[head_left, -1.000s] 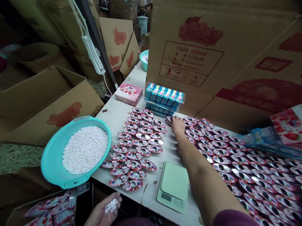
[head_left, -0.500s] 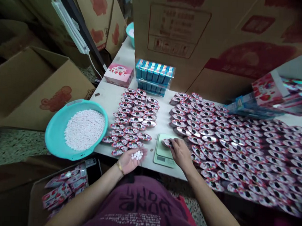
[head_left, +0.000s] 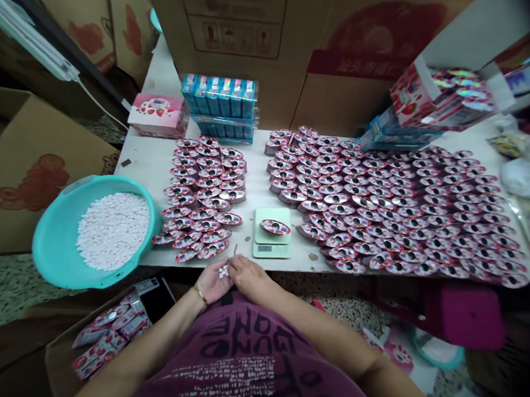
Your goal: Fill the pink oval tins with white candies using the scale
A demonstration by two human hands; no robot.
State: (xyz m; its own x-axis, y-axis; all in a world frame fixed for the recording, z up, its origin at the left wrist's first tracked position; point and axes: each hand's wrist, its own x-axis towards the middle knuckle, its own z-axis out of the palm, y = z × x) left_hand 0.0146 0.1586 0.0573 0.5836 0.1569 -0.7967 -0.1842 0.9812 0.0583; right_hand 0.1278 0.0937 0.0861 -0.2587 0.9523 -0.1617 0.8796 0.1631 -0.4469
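My left hand is palm up and cupped under several small white candies. Over that palm, my right hand bends its fingers together at the candies; its fingertips are partly hidden, so what they pinch cannot be made out. A small oval-topped pack with a dark hole in its top stands on the pale green scale, just beyond my hands and touched by neither. To the left, a turquoise basin holds a heap of similar white candies.
Rows of oval-topped packs stand left of the scale, and a larger block of packs fills the right side. Behind are a pink box, blue wrapped packs and a large carton. A magenta stool stands at the lower right.
My right hand has left the pack on the scale and moved left and nearer to me, onto my left palm. The camera view has swung to the right.
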